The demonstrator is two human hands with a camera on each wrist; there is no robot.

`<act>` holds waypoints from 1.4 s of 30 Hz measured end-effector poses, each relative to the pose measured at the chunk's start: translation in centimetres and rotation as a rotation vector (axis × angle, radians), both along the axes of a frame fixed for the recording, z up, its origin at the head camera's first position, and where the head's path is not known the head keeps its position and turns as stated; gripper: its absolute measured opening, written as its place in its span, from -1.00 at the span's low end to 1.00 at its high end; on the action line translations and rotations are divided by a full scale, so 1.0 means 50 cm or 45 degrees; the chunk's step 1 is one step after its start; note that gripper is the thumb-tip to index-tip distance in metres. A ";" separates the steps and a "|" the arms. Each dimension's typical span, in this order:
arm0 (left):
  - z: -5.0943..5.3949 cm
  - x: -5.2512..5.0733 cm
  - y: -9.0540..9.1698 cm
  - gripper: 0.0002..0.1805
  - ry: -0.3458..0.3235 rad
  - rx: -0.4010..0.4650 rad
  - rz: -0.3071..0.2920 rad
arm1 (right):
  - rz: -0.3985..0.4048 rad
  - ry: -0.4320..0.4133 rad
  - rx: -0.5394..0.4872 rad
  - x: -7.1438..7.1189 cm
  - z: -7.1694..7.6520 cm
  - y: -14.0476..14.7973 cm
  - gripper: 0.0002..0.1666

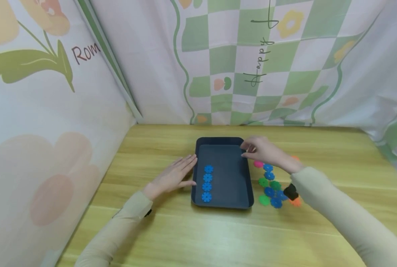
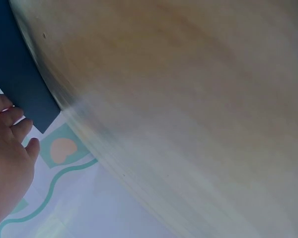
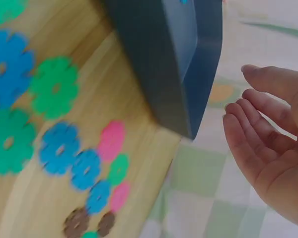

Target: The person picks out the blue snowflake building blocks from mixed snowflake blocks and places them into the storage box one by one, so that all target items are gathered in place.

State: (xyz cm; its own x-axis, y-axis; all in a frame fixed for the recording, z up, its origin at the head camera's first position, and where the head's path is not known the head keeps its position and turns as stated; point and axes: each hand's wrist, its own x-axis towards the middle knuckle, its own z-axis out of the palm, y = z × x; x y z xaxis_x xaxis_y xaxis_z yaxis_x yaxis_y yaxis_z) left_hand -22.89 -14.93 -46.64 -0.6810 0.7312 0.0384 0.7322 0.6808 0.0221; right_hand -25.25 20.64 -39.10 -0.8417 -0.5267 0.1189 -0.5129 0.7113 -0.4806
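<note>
A dark tray stands on the wooden table, with a column of blue notched discs along its left side. My left hand lies at the tray's left wall, fingers straight and touching the rim; in the left wrist view the hand is beside the tray's wall. Over the tray's far right corner hovers my right hand, fingers loosely bent. The right wrist view shows this hand with thumb and fingers apart and nothing between them, beside the tray.
Right of the tray lie loose notched discs: blue, green, pink and orange. Brown discs show in the right wrist view. A patterned curtain hangs behind the table, another printed cloth at left.
</note>
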 end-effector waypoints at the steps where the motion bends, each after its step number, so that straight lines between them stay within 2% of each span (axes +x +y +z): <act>1: 0.000 0.000 -0.001 -0.04 -0.003 -0.003 0.003 | -0.010 0.000 -0.003 0.003 -0.002 0.010 -0.76; 8: -0.005 0.000 -0.003 -0.04 0.005 0.010 -0.001 | -0.040 -0.004 -0.004 0.035 -0.045 0.078 -0.79; 12: -0.004 0.000 -0.003 -0.03 -0.001 -0.005 0.007 | -0.056 -0.014 0.056 0.053 -0.072 0.116 -0.79; 19: -0.006 -0.002 -0.001 -0.04 -0.013 -0.006 0.011 | -0.055 -0.170 0.108 0.070 -0.099 0.165 -0.72; 33: -0.007 -0.002 -0.003 -0.04 0.021 0.007 -0.004 | -0.081 -0.153 0.141 0.070 -0.111 0.161 -0.76; 42: -0.006 -0.001 -0.002 -0.04 0.021 0.003 -0.004 | -0.149 -0.209 0.135 0.069 -0.117 0.152 -0.75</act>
